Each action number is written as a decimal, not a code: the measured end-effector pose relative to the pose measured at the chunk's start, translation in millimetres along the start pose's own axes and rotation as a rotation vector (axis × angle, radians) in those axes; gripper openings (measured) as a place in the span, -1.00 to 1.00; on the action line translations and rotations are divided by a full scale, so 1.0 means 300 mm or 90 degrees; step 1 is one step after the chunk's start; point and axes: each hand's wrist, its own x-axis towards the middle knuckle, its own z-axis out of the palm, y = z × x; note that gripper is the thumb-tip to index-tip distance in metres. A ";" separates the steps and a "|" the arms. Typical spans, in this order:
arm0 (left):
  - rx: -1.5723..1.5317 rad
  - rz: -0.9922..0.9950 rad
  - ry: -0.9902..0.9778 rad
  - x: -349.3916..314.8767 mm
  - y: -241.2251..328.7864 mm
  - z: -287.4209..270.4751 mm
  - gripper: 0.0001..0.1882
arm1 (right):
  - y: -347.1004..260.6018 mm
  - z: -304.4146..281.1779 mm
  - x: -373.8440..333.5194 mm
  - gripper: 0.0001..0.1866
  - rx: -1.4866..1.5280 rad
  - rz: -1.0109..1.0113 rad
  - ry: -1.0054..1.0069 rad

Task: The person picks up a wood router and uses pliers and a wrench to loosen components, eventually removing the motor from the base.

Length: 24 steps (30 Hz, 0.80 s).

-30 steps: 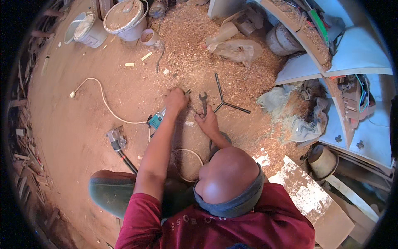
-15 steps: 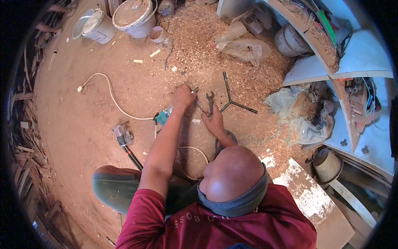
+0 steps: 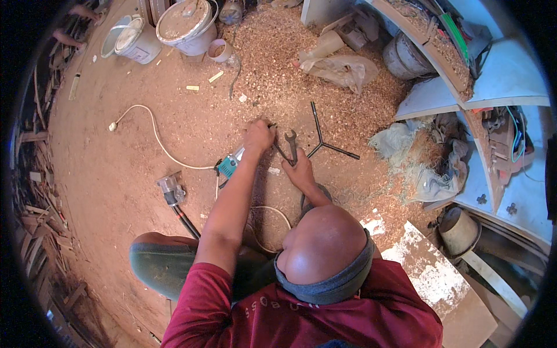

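Observation:
My left hand (image 3: 259,137) is closed around the front end of a small power tool with a teal motor housing (image 3: 228,166) and silver body. Its fingers and the tool's tip are mostly hidden by the back of the hand. Close by on the right, my right hand (image 3: 299,171) grips a dark open-end wrench (image 3: 292,140), jaw pointing away from me. A second slim dark bar (image 3: 282,152) slants from my right fingers toward the left hand; its kind is unclear. Right of the wrench, a black three-armed rod piece (image 3: 321,142) lies on the floor.
A white cord with plug (image 3: 113,125) curves left of the tool. A clear-plastic and grey attachment (image 3: 170,190) lies near my left knee. Buckets (image 3: 187,35) stand at the far left. Wood shavings (image 3: 270,43), plastic bags (image 3: 348,72) and blue-white shelves (image 3: 429,103) lie beyond and right.
The wrench head has shifted slightly left and nearer me. My left hand has turned a little over the tool's end. A person's hand at the far upper left has moved.

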 end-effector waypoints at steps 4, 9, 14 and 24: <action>-0.024 0.051 0.018 0.009 -0.010 0.019 -0.61 | 0.023 -0.014 -0.002 -0.64 -0.046 -0.004 0.023; -0.023 0.088 0.008 0.039 -0.049 0.026 -0.63 | 0.105 -0.015 0.014 -0.75 0.179 0.167 -0.092; -0.027 0.101 -0.047 0.058 -0.085 0.013 -0.64 | 0.074 -0.056 0.012 -0.72 0.317 0.333 -0.266; -0.138 0.050 0.002 0.006 -0.061 -0.004 -0.65 | 0.054 -0.043 0.003 -0.80 0.447 0.406 -0.219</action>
